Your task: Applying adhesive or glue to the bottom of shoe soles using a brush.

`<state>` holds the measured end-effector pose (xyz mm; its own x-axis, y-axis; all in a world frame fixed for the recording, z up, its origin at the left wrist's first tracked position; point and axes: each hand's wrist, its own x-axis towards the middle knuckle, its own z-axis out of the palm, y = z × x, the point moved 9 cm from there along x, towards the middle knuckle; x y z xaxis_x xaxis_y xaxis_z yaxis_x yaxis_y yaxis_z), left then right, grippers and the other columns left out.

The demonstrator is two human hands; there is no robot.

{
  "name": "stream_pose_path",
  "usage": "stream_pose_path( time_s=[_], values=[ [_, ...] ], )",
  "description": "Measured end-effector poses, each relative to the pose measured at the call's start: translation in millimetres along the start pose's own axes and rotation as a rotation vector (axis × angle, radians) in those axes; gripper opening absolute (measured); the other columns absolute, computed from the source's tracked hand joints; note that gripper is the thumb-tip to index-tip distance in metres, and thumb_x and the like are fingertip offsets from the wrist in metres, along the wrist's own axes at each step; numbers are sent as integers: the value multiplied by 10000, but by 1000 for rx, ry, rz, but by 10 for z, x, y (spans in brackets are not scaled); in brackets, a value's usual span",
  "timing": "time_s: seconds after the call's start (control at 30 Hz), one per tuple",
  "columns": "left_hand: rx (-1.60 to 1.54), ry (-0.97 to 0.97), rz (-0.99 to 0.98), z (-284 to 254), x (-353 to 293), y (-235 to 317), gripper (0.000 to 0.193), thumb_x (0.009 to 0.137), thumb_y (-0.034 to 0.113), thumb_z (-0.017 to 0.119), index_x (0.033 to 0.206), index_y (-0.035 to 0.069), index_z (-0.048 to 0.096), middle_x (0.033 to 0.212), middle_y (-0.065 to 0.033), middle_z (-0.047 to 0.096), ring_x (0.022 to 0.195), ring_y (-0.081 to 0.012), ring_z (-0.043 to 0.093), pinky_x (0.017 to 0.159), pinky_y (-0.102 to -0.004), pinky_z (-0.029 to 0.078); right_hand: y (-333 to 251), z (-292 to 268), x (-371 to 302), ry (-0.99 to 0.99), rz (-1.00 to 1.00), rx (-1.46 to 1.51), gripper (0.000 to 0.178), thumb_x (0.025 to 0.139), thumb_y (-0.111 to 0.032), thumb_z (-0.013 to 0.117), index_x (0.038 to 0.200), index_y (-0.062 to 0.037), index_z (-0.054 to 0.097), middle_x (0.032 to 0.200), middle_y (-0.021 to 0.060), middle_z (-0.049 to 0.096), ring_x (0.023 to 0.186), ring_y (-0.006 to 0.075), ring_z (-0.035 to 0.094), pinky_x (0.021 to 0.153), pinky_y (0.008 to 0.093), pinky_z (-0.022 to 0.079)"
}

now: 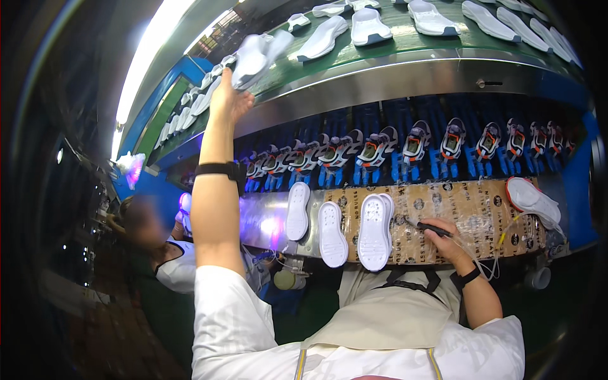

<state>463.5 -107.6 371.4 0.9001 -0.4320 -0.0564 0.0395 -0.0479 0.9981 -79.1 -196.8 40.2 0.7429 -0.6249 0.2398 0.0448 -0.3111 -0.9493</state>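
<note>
Green conveyor belt [405,44] above a cardboard-covered bench [468,209], blurred white shoe sole [251,60] just beyond the raised left hand [232,98], its grip unclear, right hand [448,244] curled around a slim black-handled tool [436,228].

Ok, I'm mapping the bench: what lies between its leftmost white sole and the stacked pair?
One more white sole, lying singly, in the head view.

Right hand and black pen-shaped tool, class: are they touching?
Touching: the head view shows the right hand with its fingers closed around the black tool.
</note>
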Motion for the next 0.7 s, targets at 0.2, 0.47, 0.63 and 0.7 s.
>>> stream_pose_path(
  time_s=[0.2,0.47,0.63,0.7],
  values=[
    [751,75,486,361,-279,311,559,1014,481,530,1072,-48,700,784,-193,694,618,-289,676,560,-411,544,39,-69,7,5,54,28,280,859,-102,709,1124,-13,730,929,134,708,812,247,665,749,342,515],
    [1390,467,1025,-190,-198,370,471,890,427,693,1070,-8,722,1005,-297,705,967,-446,664,873,-513,531,32,-40,69,-26,90,8,268,870,-124,701,1107,-1,727,936,151,704,827,276,656,764,361,509],
    [1555,300,714,-319,657,330,743,845,617,670,1246,-9,683,1289,-335,631,1233,-516,551,1052,-490,448,-28,-25,104,1,41,-29,254,867,-108,702,1092,7,725,934,163,706,814,301,664,742,364,512],
    [1546,256,650,-445,985,350,720,874,644,603,1255,42,703,1274,-304,654,1218,-483,586,1024,-492,470,-30,11,133,-16,60,-35,260,858,-128,705,1072,18,721,951,174,713,828,316,674,769,371,524]
  ],
)
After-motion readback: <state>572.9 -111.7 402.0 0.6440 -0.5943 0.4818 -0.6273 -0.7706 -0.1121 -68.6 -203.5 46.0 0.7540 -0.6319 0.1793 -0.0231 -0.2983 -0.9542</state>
